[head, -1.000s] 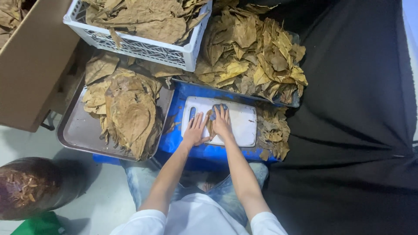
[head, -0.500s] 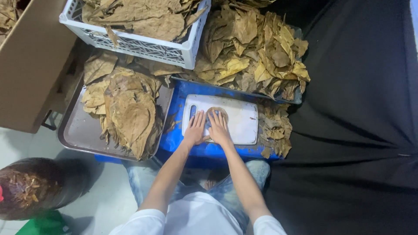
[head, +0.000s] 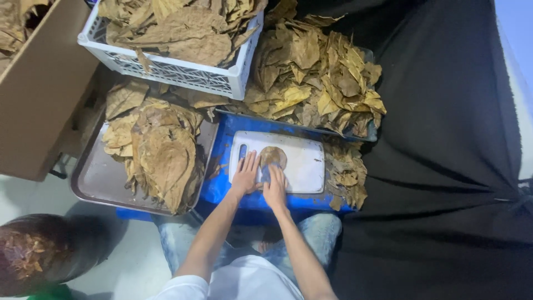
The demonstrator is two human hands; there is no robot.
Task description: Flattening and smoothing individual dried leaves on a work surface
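Both hands lie flat, fingers spread, on the white cutting board (head: 302,161): the left hand (head: 246,175) beside the right hand (head: 275,188), pressing the near end of one brown dried leaf (head: 273,156). A stack of flattened leaves (head: 161,158) fills the metal tray (head: 97,180); a large loose leaf pile (head: 316,83) waits behind the board.

Leaf (head: 273,156) half under right hand (head: 275,188); cardboard box (head: 39,94) cut off left

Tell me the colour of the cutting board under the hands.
White cutting board, on a blue surface; clearest in the head view.
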